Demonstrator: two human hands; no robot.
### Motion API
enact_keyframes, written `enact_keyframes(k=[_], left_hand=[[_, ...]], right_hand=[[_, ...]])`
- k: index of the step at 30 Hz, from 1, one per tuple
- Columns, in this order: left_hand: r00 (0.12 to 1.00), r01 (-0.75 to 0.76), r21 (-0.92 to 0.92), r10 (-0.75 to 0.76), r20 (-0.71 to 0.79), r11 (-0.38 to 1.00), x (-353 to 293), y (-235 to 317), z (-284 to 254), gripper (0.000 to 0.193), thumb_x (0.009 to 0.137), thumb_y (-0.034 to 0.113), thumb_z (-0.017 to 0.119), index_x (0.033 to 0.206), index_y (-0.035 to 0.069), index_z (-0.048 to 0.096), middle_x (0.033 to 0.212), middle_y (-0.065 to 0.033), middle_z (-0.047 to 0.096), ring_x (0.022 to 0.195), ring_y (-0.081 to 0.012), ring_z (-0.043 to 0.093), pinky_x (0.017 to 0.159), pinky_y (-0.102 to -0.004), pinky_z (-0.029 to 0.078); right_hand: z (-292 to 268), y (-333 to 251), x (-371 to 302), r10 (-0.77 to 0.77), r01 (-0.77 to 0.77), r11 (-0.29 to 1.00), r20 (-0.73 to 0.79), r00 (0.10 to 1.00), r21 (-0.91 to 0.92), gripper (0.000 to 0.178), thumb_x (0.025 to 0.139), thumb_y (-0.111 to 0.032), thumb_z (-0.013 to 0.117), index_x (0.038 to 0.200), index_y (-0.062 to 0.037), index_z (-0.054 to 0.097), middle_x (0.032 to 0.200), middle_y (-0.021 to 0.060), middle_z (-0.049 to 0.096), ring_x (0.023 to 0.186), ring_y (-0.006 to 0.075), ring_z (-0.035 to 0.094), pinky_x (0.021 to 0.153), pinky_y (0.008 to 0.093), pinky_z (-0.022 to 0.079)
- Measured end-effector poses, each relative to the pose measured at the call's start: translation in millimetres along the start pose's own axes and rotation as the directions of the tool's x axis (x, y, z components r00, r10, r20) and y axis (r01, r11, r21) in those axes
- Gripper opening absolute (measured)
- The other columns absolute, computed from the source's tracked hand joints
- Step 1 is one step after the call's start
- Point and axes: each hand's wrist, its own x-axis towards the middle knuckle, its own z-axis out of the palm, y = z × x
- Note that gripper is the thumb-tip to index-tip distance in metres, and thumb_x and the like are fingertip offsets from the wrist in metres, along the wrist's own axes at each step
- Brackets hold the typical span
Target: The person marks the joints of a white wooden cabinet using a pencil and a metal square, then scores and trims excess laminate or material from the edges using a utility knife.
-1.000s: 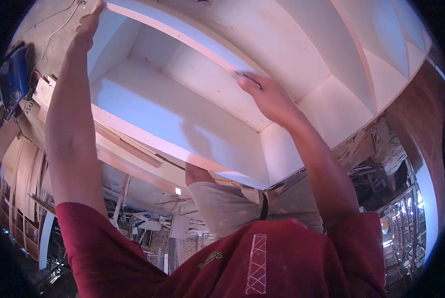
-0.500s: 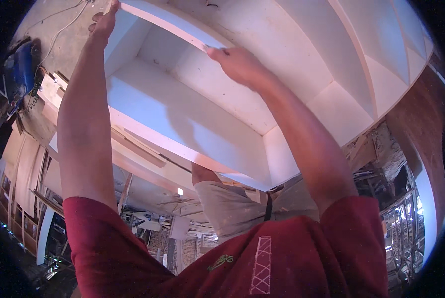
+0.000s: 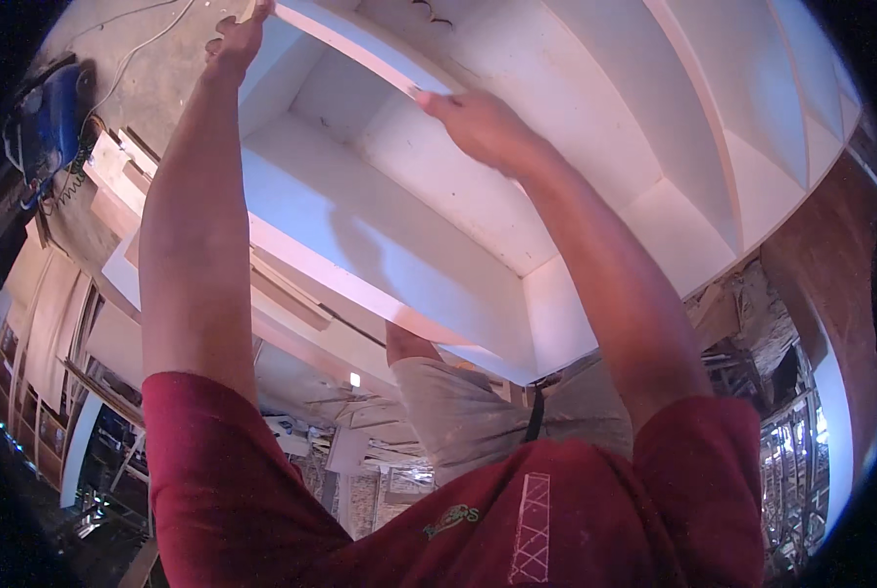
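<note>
A large white shelf cabinet [image 3: 389,211] with deep compartments spreads out ahead of me. Across its upper left runs the pale front edge of a white shelf panel [image 3: 355,54]. At the far left end of that panel is my left hand [image 3: 233,49], its fingers curled and its fingertips partly cut off by the picture's rim. My right hand [image 3: 483,127] is closed on the same edge farther right, thumb and finger pinching it; the other fingers are hidden underneath. Both arms reach over the nearer compartment, where a shadow falls on the inner wall.
At the far left sits a blue machine [image 3: 56,118] with a coiled hose, near a pale cable [image 3: 130,64] on the floor. Wooden boards [image 3: 120,181] are stacked beside the cabinet. A brown panel [image 3: 826,255] stands at the right, with scrap wood and clutter behind me.
The cabinet's upper left part, my left arm and the blue machine appear a little farther right in the picture. Both hands keep their places on the panel edge.
</note>
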Motion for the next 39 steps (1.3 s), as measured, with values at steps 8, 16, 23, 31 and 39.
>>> enact_keyframes(k=[8,16,23,31,39], left_hand=[[1.0,-0.008,-0.027,0.008,0.005,1.0,-1,11,2,0.119,0.076,0.089,0.055,0.16,0.011,0.025,0.159,-0.0314,0.021,0.147,-0.0464,0.029,0.116,-0.0588,0.032],[1.0,0.008,-0.011,-0.008,-0.013,1.0,-14,11,-3,0.118,0.076,0.089,0.056,0.16,0.012,0.025,0.158,-0.0311,0.022,0.147,-0.0462,0.028,0.117,-0.0584,0.03],[1.0,0.01,0.042,-0.01,0.013,0.999,-6,4,-1,0.12,0.074,0.091,0.054,0.16,0.012,0.025,0.157,-0.0327,0.024,0.146,-0.0478,0.028,0.116,-0.059,0.03],[1.0,0.013,0.033,-0.013,0.005,0.999,-7,4,2,0.119,0.074,0.091,0.054,0.158,0.012,0.028,0.156,-0.0316,0.025,0.147,-0.0455,0.027,0.115,-0.0581,0.032],[1.0,0.013,0.005,-0.013,0.016,1.0,-11,15,-5,0.12,0.074,0.089,0.057,0.159,0.01,0.025,0.157,-0.0319,0.024,0.147,-0.0441,0.028,0.115,-0.0581,0.033]], right_hand=[[4,-39,26,0.028,-0.027,1.0,-0.064,0.998,0.015,0.076,0.099,-0.062,0.05,0.135,0.0029,0.061,0.123,0.0233,0.067,0.114,0.0324,0.063,0.099,0.0429,0.046],[16,-25,19,-0.128,0.134,0.99,-0.139,0.982,0.037,0.08,0.098,-0.064,0.048,0.128,0.0086,0.061,0.111,0.023,0.069,0.1,0.0333,0.065,0.09,0.0453,0.05],[22,-32,48,-0.138,0.132,0.99,-0.131,0.982,-0.051,0.078,0.097,-0.064,0.05,0.129,0.006,0.062,0.101,0.0185,0.067,0.09,0.0307,0.063,0.08,0.0449,0.05],[20,-100,76,0.004,-0.008,0.999,-0.1,0.995,-0.039,0.074,0.097,-0.062,0.053,0.126,0.0047,0.066,0.089,0.0124,0.065,0.079,0.0243,0.058,0.071,0.043,0.047],[26,-101,80,-0.135,0.13,0.991,-0.189,0.973,-0.038,0.074,0.098,-0.063,0.049,0.119,0.0059,0.067,0.083,0.0121,0.061,0.069,0.0236,0.055,0.065,0.0437,0.044]])
